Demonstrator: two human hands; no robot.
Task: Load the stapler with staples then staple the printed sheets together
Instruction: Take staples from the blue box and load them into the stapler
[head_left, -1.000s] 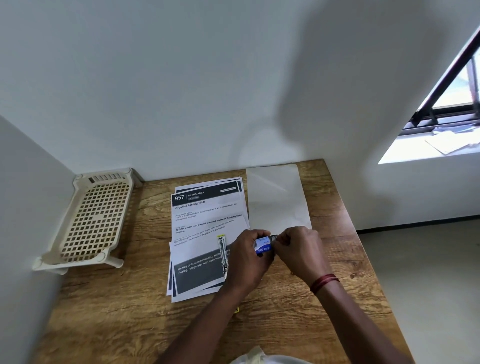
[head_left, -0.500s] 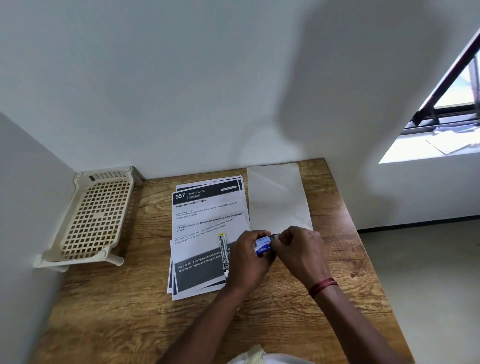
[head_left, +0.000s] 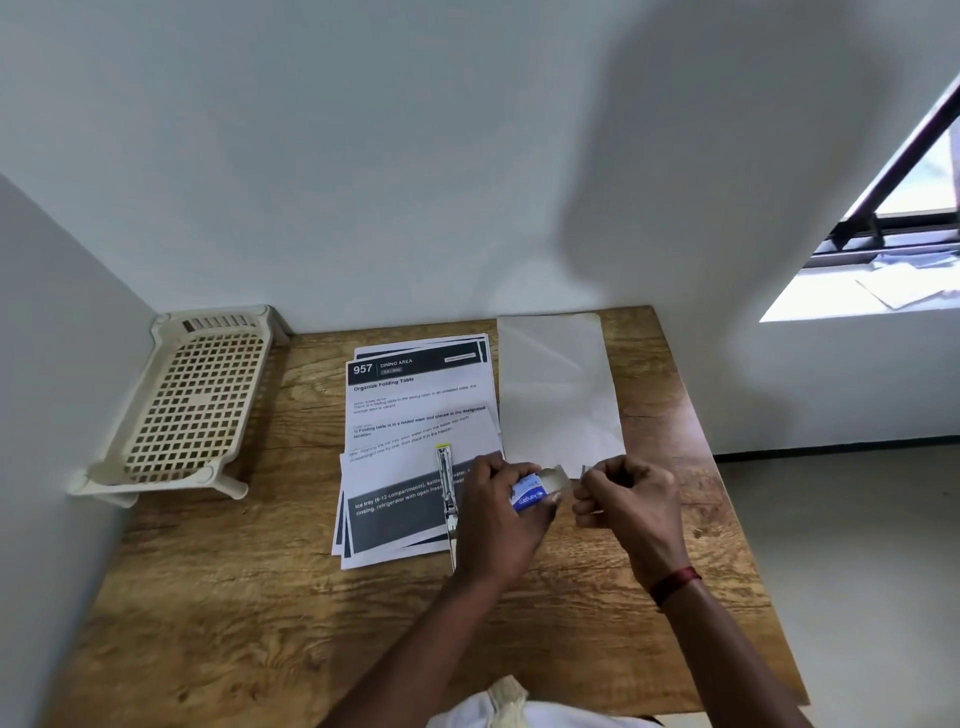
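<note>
A stack of printed sheets (head_left: 415, 415) lies in the middle of the wooden table (head_left: 260, 597). On its right edge rests the stapler (head_left: 445, 483), opened flat, its metal rail pointing away from me. My left hand (head_left: 498, 514) grips a small blue and white staple box (head_left: 532, 491) with its flap open. A short way to its right, my right hand (head_left: 628, 493) pinches a thin strip of staples (head_left: 584, 470) between fingertips, clear of the box.
A blank white sheet (head_left: 558, 389) lies right of the printed stack, reaching the back wall. A cream plastic lattice rack (head_left: 192, 405) stands in the back-left corner against the walls. The table's right edge drops to the floor.
My hands were together at the staple box. Now my right hand has drawn away to the right, holding a staple strip, and the box flap stands open.
</note>
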